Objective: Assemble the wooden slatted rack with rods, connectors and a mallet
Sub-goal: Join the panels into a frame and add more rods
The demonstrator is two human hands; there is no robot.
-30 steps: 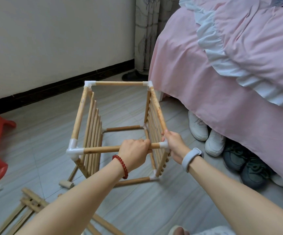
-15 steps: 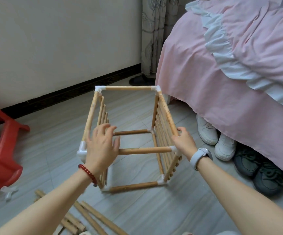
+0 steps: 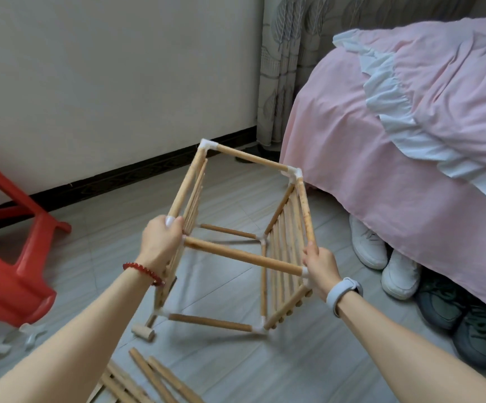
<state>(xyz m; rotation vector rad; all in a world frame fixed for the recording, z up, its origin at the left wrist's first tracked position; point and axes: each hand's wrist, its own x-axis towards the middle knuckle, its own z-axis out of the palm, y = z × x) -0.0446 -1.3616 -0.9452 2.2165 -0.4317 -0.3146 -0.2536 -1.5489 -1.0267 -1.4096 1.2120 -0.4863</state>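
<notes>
Here, boxy rack (image 3: pixel 244 242) of round pale-wood rods and white plastic corner connectors standing tilted on grey tile floor (image 3: pixel 323 359). Left hand (image 3: pixel 160 239) fingers wrapping near-left corner; right hand (image 3: pixel 321 269) fingers gripping near-right corner. Loose rods (image 3: pixel 154 376) lying nearby.

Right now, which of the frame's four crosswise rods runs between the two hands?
The near top rod, running from the left hand to the right hand. The far top rod and both bottom rods are unheld.
</notes>
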